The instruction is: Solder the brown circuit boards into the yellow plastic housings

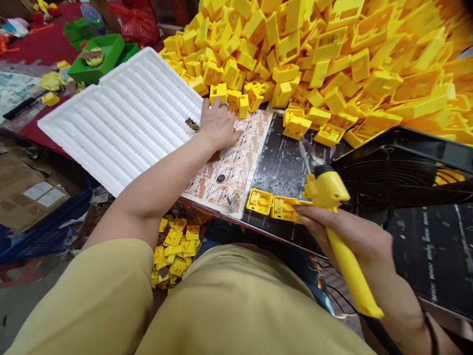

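While two cases [259, 201] are lying open, right hand [362, 237] is gripping tool [330, 190], spread left hand [217, 123] touching heap [291, 47], seemingly mostly undone.

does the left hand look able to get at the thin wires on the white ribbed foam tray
Probably yes: the left hand is right beside the thin wires, and nothing visible covers them.

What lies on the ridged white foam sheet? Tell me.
On the white foam sheet, a small bundle of wires lies near the left hand. The left forearm covers part of the sheet; anything behind it cannot be seen.
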{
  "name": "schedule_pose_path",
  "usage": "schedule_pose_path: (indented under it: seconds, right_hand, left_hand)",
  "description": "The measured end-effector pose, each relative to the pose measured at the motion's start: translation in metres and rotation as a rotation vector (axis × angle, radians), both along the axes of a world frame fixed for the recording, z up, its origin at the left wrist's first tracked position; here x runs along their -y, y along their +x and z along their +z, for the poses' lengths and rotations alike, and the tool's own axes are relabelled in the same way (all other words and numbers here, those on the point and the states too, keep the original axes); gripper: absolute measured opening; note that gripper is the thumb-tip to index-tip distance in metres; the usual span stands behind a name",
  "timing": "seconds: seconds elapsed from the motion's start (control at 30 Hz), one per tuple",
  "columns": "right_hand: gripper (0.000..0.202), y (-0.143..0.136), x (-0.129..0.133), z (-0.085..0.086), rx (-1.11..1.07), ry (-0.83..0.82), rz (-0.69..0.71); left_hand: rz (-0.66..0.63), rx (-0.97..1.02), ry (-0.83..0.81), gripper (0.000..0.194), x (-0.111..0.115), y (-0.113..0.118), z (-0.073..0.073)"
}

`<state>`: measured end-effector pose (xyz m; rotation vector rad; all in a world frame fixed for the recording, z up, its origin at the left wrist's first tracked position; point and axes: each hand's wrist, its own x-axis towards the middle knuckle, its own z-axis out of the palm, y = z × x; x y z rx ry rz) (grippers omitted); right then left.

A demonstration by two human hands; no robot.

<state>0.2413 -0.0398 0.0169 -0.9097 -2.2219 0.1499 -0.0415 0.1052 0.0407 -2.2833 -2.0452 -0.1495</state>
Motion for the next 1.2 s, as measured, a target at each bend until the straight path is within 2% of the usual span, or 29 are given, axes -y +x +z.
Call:
schedule_pose_path:
  seconds: [0.07, 0.13, 0.27, 0.33, 0.47, 0.57, 0.6, 0.67, 0.73, 0.77, 0.87, 1.0, 1.1, 1.2]
  right_hand:
    - [0.013, -0.002, -0.004, -0.003, 0.044, 0.042, 0.074]
    - [0.025, 0.001, -0.007, -0.009, 0.089, 0.05, 0.114]
    - [0.036, 0.005, -0.014, -0.021, 0.139, 0.016, 0.12]
    - [0.036, 0.0, -0.016, -0.024, 0.129, -0.01, 0.126]
    - [0.034, -0.012, -0.019, -0.025, 0.095, -0.015, 0.093]
    - [0.036, -0.015, -0.019, -0.026, 0.089, -0.002, 0.068]
    - [0.038, -0.015, -0.02, -0.027, 0.089, 0.0, 0.059]
    - [0.043, -0.013, -0.019, -0.028, 0.096, 0.001, 0.03]
    - [0.047, -0.011, -0.018, -0.028, 0.107, 0.004, 0.005]
    - [0.047, -0.011, -0.017, -0.027, 0.11, 0.01, -0.001]
    - [0.043, -0.01, -0.012, -0.022, 0.12, 0.026, 0.004]
    - [0.044, -0.003, -0.003, -0.008, 0.064, 0.052, -0.023]
    - [0.036, 0.01, 0.006, 0.003, -0.06, 0.09, -0.057]
    - [0.021, 0.033, 0.02, 0.01, -0.152, 0.028, -0.062]
  left_hand:
    - [-0.019, 0.062, -0.007, 0.026, -0.002, 0.0, -0.007]
    - [-0.025, 0.26, -0.013, 0.016, -0.005, -0.013, -0.01]
    - [0.059, 0.941, 0.001, 0.031, -0.012, -0.055, -0.008]
    - [0.053, 1.142, 0.003, 0.046, -0.014, -0.072, -0.002]
    - [-0.068, 1.264, 0.002, 0.07, -0.011, -0.083, 0.018]
    - [-0.15, 1.326, -0.05, 0.064, 0.004, -0.068, 0.032]
    - [-0.193, 1.328, -0.126, 0.056, 0.011, -0.059, 0.035]
    - [-0.301, 1.229, -0.385, 0.035, 0.026, -0.037, 0.036]
    - [-0.405, 1.015, -0.62, 0.021, 0.041, -0.012, 0.03]
    - [-0.447, 0.906, -0.673, 0.019, 0.048, -0.001, 0.026]
    - [-0.501, 0.653, -0.643, 0.022, 0.065, 0.025, 0.014]
    - [-0.493, 0.431, -0.533, 0.016, 0.078, 0.041, 0.007]
    - [-0.529, 0.392, -0.478, 0.013, 0.082, 0.047, 0.003]
    - [-0.566, 0.397, -0.451, 0.012, 0.084, 0.05, 0.002]
